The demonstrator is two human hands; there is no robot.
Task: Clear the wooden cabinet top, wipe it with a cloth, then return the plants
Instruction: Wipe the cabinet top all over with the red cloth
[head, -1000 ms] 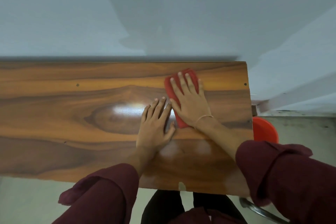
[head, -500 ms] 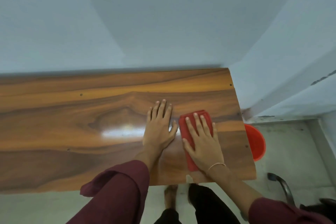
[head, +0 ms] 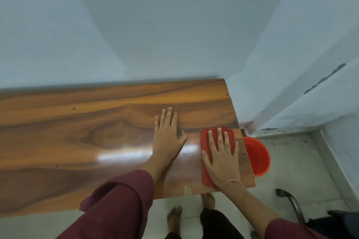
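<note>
Cabinet top [head: 68,141], glossy (pale-blue wall [head: 155,25] behind)

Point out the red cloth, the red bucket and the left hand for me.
red cloth [head: 204,138], head view, upper left corner beside the index finger.
red bucket [head: 257,156], head view, its inner wall.
left hand [head: 168,137], head view, back of the hand.

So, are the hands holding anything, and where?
Nothing is gripped. The right hand presses flat on the red cloth; the left hand lies flat on the cabinet top.
</note>
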